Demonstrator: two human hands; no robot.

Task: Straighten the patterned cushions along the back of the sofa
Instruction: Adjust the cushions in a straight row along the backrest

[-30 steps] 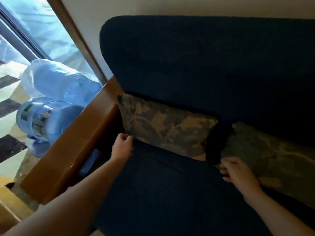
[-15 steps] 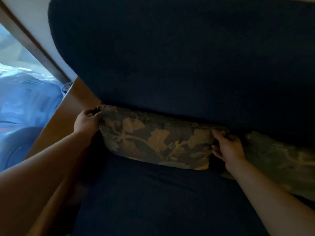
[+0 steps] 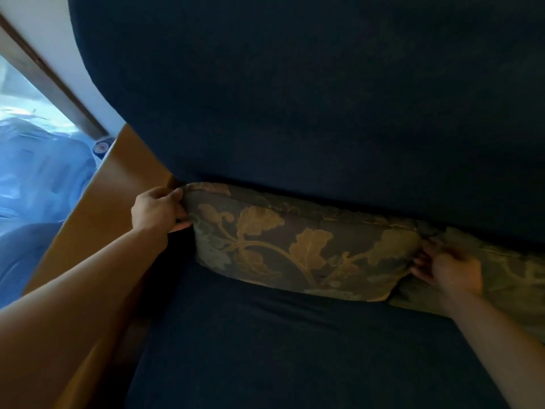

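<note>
Leafy cushion [image 3: 298, 246] stretched between my hands: left hand [image 3: 157, 209] fingers pinching its near corner, right hand [image 3: 448, 271] fingers gripping the far end.

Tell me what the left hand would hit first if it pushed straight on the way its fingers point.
Left hand points rightward; its fingers already grip the end of the brown leaf-patterned cushion, so it would press into that cushion first.

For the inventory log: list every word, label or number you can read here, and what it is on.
None can be read.
The patterned cushion held by the left hand and right hand bears only a leaf pattern, no lettering.
The blue plastic wrapping by the window is too blurred to show any label.
</note>
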